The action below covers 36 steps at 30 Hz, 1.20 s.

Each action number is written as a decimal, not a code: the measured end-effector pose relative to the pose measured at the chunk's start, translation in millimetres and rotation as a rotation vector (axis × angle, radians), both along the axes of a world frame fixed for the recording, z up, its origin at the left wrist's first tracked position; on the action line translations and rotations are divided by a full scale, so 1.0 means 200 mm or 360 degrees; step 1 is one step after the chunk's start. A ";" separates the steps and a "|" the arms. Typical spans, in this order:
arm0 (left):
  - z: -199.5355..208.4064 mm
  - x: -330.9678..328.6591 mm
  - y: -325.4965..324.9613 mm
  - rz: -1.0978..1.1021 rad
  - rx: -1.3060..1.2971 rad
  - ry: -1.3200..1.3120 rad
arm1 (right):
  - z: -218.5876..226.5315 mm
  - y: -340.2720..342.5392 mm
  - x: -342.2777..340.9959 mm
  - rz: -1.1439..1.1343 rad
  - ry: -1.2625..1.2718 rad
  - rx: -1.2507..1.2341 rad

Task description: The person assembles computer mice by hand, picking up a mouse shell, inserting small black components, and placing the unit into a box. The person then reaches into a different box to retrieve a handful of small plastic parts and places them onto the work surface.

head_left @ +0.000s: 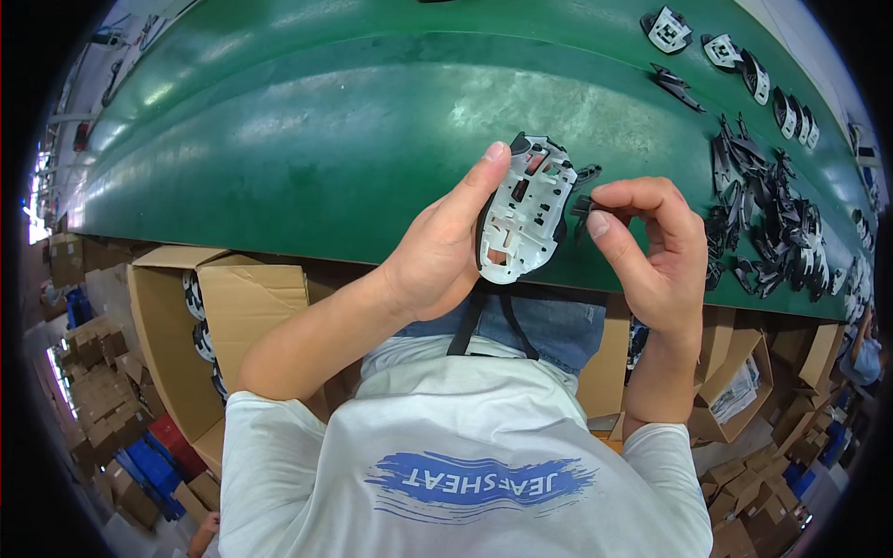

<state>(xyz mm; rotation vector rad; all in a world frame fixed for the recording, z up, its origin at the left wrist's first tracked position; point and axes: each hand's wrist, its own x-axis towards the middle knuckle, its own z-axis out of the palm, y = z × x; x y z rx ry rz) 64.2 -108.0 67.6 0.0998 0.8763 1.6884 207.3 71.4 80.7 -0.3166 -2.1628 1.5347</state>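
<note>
My left hand point(433, 244) grips a plastic shell point(532, 219), shaped like a computer mouse housing, by its left edge, thumb at the top. Its open inner side faces up, white with slots and small black parts, and the rim is black. To the right of it, my right hand point(656, 244) pinches a small black plastic part point(583, 206) between thumb and index finger, close to the shell's right edge. Whether the part touches the shell I cannot tell. Another small dark piece point(588, 174) shows just above that part, beside the shell's upper right.
The green tabletop point(307, 149) spans the view. A heap of black plastic parts point(767, 209) lies on its right side, with white-and-black shells point(668, 31) farther back. Cardboard boxes stand below the table edge, one with shells point(251, 288) on the left, another point(739, 386) on the right.
</note>
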 end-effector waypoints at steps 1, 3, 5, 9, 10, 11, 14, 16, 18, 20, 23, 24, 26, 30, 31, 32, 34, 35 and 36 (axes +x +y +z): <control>-0.01 0.02 -0.01 0.0007 -0.0008 0.0000 | 0.01 -0.01 -0.01 0.0042 -0.0031 0.0025; -0.05 0.07 -0.03 0.0122 0.0020 0.0095 | 0.00 -0.08 -0.03 0.0050 -0.0088 -0.0034; -0.07 0.10 -0.04 0.0133 0.0050 0.0141 | -0.01 -0.14 -0.06 0.0054 -0.0146 -0.0090; -0.09 0.14 -0.05 0.0207 0.0074 0.0269 | -0.03 -0.19 -0.09 -0.0007 -0.0233 0.0109; -0.09 0.15 -0.05 0.0192 0.0074 0.0292 | -0.03 -0.20 -0.09 -0.0010 -0.0190 0.0233; -0.10 0.15 -0.06 0.0176 0.0075 0.0314 | -0.04 -0.21 -0.10 -0.0015 -0.0146 0.0358; -0.11 0.16 -0.07 0.0140 0.0025 0.0483 | -0.06 -0.22 -0.11 -0.0058 -0.0078 0.0615; -0.09 0.16 -0.08 0.0144 0.0042 0.0396 | -0.06 -0.22 -0.10 -0.0078 -0.0057 0.0687; -0.08 0.16 -0.08 0.0153 0.0054 0.0308 | -0.05 -0.21 -0.09 -0.0093 -0.0036 0.0755; -0.09 0.15 -0.07 0.0128 0.0048 0.0275 | -0.03 -0.22 -0.09 -0.0030 -0.0039 0.0899; -0.07 0.17 -0.07 0.0138 0.0076 0.0303 | -0.02 -0.24 -0.08 -0.0045 -0.0098 0.0898; -0.08 0.17 -0.08 0.0139 0.0076 0.0302 | -0.02 -0.24 -0.08 -0.0043 -0.0099 0.0898; -0.09 0.17 -0.09 0.0115 0.0108 0.0307 | -0.03 -0.25 -0.08 -0.0023 -0.0098 0.0745; -0.09 0.20 -0.09 0.0186 0.0093 0.0250 | -0.03 -0.24 -0.07 -0.0004 -0.0085 0.0769; -0.09 0.21 -0.09 0.0183 0.0077 0.0347 | -0.02 -0.25 -0.06 -0.0047 -0.0118 0.0708; -0.09 0.21 -0.09 0.0179 0.0062 0.0444 | -0.02 -0.26 -0.06 -0.0091 -0.0152 0.0646; -0.08 0.22 -0.09 0.0184 0.0072 0.0507 | 0.00 -0.29 -0.07 -0.0134 -0.0127 0.0661; -0.07 0.23 -0.09 0.0188 0.0083 0.0570 | 0.01 -0.29 -0.07 -0.0179 -0.0102 0.0675; -0.07 0.23 -0.09 0.0187 0.0082 0.0570 | 0.01 -0.29 -0.07 -0.0179 -0.0102 0.0675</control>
